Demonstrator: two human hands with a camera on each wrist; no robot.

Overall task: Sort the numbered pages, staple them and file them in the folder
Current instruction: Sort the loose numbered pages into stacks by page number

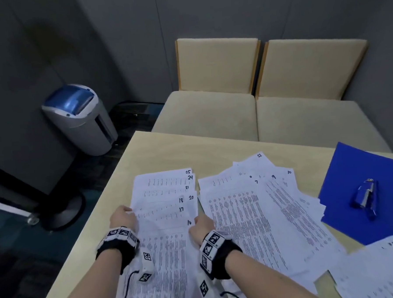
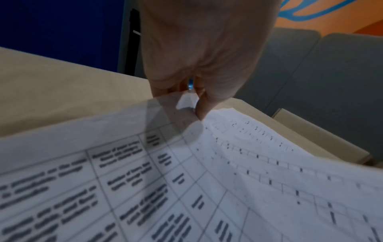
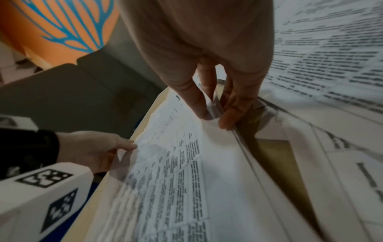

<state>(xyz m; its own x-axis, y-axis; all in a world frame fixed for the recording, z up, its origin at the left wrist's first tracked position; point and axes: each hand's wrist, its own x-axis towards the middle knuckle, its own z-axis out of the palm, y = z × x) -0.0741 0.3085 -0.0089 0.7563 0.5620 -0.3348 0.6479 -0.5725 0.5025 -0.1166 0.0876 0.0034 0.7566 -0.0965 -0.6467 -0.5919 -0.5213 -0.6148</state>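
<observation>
A fanned stack of numbered pages [image 1: 167,209], showing 16 up to 25, lies on the left of the table. My left hand [image 1: 123,217] pinches its left edge, thumb on top [image 2: 202,108]. My right hand [image 1: 203,223] pinches the stack's right edge near page 16, fingers [image 3: 228,114] curled round several sheets. A second loose spread of pages [image 1: 262,204], with 7, 9, 10 and 22 showing, lies to the right. The blue folder [image 1: 357,186] lies at the far right with a blue stapler [image 1: 365,195] on it.
More pages [image 1: 379,267] lie at the near right corner. The tan table [image 1: 191,149] ends at a far edge with two beige chairs [image 1: 257,109] behind it. A grey bin with a blue lid [image 1: 80,116] stands on the floor to the left.
</observation>
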